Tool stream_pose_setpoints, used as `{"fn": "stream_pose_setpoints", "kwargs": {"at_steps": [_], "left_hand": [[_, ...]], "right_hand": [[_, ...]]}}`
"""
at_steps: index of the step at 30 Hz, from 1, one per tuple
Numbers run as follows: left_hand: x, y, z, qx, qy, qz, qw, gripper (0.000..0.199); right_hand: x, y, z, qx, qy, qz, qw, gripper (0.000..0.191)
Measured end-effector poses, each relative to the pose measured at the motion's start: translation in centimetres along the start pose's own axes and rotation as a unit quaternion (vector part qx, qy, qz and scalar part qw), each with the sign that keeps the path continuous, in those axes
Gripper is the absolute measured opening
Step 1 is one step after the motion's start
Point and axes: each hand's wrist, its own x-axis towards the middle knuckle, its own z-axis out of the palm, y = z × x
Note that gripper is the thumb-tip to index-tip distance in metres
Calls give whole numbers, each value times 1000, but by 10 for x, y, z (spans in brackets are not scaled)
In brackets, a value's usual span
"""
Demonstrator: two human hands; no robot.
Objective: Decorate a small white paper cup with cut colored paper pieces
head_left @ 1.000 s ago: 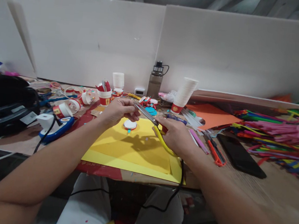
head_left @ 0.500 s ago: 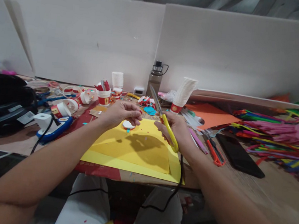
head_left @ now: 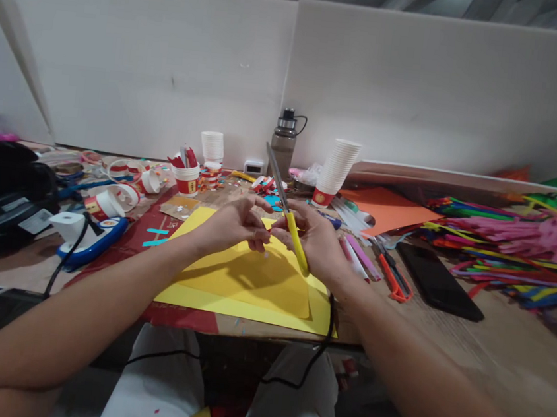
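Note:
My right hand [head_left: 318,239] grips scissors with yellow handles [head_left: 297,242], blades pointing up and away. Close beside it, my left hand [head_left: 237,224] has its fingers curled together; a tiny red bit shows by the fingertips, too small to name. Both hands are over a dark yellow sheet [head_left: 245,284], which lies on a lighter yellow sheet [head_left: 252,315]. Turquoise paper discs [head_left: 274,202] lie just beyond the hands, partly covered. Two turquoise strips [head_left: 155,243] rest left of the sheets.
Behind stand a water bottle [head_left: 282,146], stacked paper cups [head_left: 336,175] and a cup of red-handled tools [head_left: 185,179]. To the right lie a utility knife [head_left: 395,277], a phone [head_left: 437,281] and colourful pipe cleaners [head_left: 528,245]. A blue-and-white power strip [head_left: 100,243] sits left.
My hands have come closer together, with the left fingertips near the scissors hand. The white disc on the yellow sheet is now hidden, and the turquoise strips show more. The view has shifted slightly.

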Motion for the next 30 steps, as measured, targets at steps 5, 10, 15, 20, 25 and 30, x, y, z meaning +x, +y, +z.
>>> {"fn": "stream_pose_setpoints", "kwargs": {"at_steps": [5, 10, 15, 20, 25, 30], "left_hand": [[1, -2, 2, -2, 0, -14, 1000, 43], [5, -3, 0, 36, 31, -37, 998, 22], [7, -7, -5, 30, 79, -45, 995, 21], [12, -9, 12, -128, 77, -69, 986, 28], [15, -5, 35, -244, 78, -60, 965, 29], [17, -1, 45, -295, 106, -37, 949, 22]], "right_hand": [[0, 6, 0, -104, -11, -16, 994, 47], [0, 1, 3, -71, 45, -16, 996, 45], [1, -6, 2, 34, 137, -2, 990, 49], [3, -2, 0, 84, 182, 9, 980, 53], [1, -3, 4, 135, 202, 3, 970, 54], [-3, -6, 7, 140, 207, 8, 968, 55]]}}
